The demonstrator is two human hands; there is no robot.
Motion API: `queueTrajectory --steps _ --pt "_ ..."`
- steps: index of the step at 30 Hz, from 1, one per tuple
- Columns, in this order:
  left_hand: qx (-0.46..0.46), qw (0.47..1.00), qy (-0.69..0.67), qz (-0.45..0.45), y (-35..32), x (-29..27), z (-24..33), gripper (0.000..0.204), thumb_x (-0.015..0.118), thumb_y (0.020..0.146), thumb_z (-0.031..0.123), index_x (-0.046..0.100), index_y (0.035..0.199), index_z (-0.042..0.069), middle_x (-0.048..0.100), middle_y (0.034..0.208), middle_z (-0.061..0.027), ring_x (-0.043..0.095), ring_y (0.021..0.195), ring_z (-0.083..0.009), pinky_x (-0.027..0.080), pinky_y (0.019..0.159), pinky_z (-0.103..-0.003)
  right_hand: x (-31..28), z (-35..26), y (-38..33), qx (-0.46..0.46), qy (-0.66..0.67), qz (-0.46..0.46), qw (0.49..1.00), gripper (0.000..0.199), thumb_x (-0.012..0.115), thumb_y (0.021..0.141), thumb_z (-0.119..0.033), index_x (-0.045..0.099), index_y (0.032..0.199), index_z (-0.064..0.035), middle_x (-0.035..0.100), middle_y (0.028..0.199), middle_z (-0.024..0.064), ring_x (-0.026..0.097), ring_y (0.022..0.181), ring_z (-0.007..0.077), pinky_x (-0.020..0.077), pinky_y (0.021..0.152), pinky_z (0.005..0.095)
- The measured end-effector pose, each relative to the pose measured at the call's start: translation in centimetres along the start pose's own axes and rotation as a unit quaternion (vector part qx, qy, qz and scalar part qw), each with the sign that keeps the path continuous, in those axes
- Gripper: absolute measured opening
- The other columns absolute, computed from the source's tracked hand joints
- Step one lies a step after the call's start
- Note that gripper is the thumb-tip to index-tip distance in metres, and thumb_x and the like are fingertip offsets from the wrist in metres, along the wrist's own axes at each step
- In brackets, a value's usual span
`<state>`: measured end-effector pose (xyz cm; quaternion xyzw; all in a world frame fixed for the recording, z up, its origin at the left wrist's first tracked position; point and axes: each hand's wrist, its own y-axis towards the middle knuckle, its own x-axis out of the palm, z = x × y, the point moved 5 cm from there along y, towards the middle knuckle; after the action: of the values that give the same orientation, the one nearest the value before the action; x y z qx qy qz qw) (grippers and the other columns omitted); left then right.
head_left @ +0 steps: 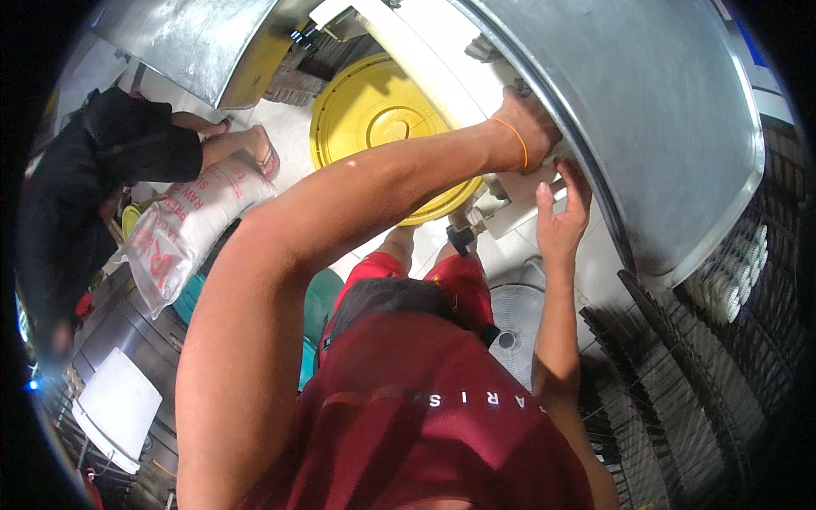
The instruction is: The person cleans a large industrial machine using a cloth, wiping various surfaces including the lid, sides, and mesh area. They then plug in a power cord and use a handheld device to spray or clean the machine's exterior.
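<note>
My left hand (525,119), with an orange band on the wrist, reaches up and grips the rim of a large stainless steel tub (663,119); its fingertips are hidden behind the rim. Just below it, my right hand (563,217) is raised under the same rim. Its thumb and fingers close around a white fitting (520,208) attached beneath the tub. A round yellow lid (370,110) lies on the floor behind my left forearm. My red shirt and red shorts fill the lower middle of the view.
A person in black (93,178) crouches at the left beside a white sack with red print (187,229). A white bucket (119,408) stands at lower left, a grey fan (517,327) by my legs, and stacked black crates (722,357) at the right.
</note>
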<state>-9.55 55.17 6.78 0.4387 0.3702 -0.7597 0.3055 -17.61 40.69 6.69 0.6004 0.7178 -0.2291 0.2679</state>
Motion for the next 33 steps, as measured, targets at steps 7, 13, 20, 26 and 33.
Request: queueTrajectory --steps 7,13,20,26,33 --pt "-0.04 0.994 -0.051 0.09 -1.2 1.1 -0.5 0.037 0.067 0.084 0.026 0.071 0.117 0.009 0.06 0.135 -0.0103 0.053 0.126 -0.0321 0.053 0.083 -0.052 0.3 -0.2 0.1 -0.038 -0.002 0.035 0.999 0.04 0.069 0.092 -0.016 0.064 0.129 -0.0018 0.059 0.135 0.0209 0.054 0.128 0.0349 0.0388 0.111 0.0446" --pt "0.067 0.988 -0.138 0.028 -1.3 0.7 -1.4 0.03 0.07 0.081 0.018 0.073 0.109 0.009 0.071 0.105 -0.0154 0.067 0.098 -0.0337 0.054 0.081 -0.042 0.1 -0.9 0.2 -0.043 0.02 0.031 0.998 0.04 0.071 0.092 -0.016 0.064 0.129 -0.0017 0.06 0.134 0.0196 0.054 0.128 0.0335 0.0395 0.11 0.043" --pt "0.154 0.968 -0.158 0.118 -0.6 0.5 -1.1 0.039 0.076 0.079 0.017 0.071 0.117 0.012 0.072 0.104 -0.0149 0.067 0.093 -0.0327 0.052 0.083 -0.042 -0.2 -0.7 0.1 -0.024 0.027 0.025 0.999 0.039 0.07 0.093 -0.016 0.064 0.128 0.0 0.062 0.131 0.0189 0.055 0.126 0.0311 0.0402 0.109 0.0412" --pt "0.138 0.984 -0.114 0.022 -0.1 -1.9 -1.1 0.036 0.074 0.077 0.019 0.074 0.112 0.014 0.072 0.108 -0.0125 0.067 0.1 -0.0311 0.054 0.085 -0.041 -0.2 -0.2 0.1 -0.029 0.001 0.029 0.999 0.039 0.07 0.093 -0.017 0.064 0.128 0.0003 0.062 0.132 0.0179 0.056 0.125 0.0315 0.0409 0.109 0.0415" --pt "0.073 0.997 -0.02 0.03 -0.1 -1.3 -0.7 0.03 0.071 0.077 0.021 0.077 0.105 0.016 0.073 0.111 -0.0098 0.067 0.108 -0.0294 0.056 0.087 -0.042 0.4 0.2 0.2 -0.027 0.002 0.034 0.999 0.04 0.07 0.092 -0.017 0.065 0.128 -0.0012 0.063 0.132 0.0167 0.056 0.125 0.0308 0.0406 0.109 0.0418"
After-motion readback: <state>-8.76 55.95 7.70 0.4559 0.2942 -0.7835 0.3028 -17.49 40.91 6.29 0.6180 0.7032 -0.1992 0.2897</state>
